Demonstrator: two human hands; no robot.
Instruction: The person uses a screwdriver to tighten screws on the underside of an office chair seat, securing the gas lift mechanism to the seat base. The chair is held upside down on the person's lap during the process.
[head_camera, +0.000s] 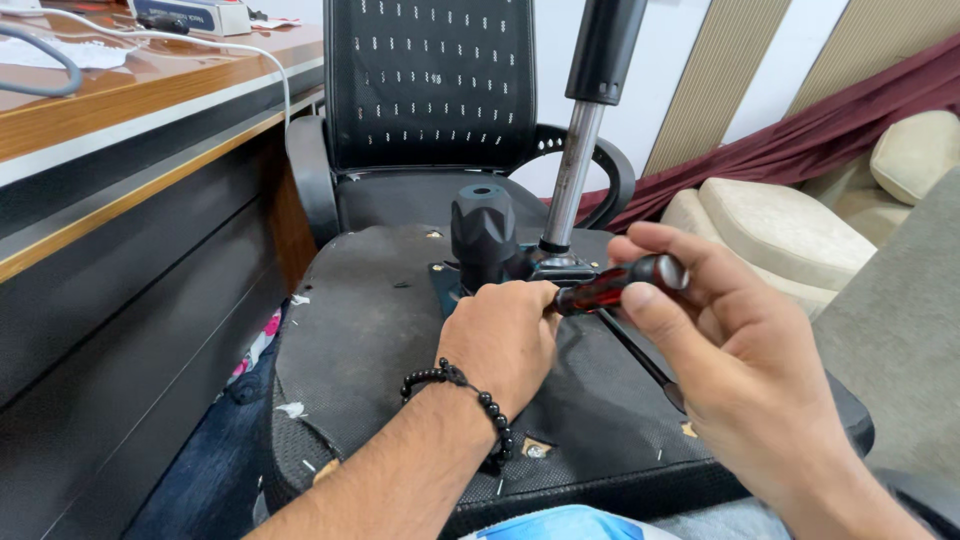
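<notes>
An office chair seat (380, 330) lies upside down in front of me, its black fabric underside facing up. A metal gas cylinder (578, 160) rises from the mechanism plate (560, 268), and a black tension knob (482, 228) stands beside it. My right hand (740, 350) grips the red and black handle of a screwdriver (620, 285), which points left toward the mechanism. My left hand (500, 335), with a black bead bracelet on the wrist, rests closed on the seat at the screwdriver's tip end, hiding the tip.
An upright black mesh office chair (430, 90) stands just behind the seat. A wooden desk (130, 90) with cables and a box runs along the left. Cream cushions (780, 225) and a dark red curtain sit at the right.
</notes>
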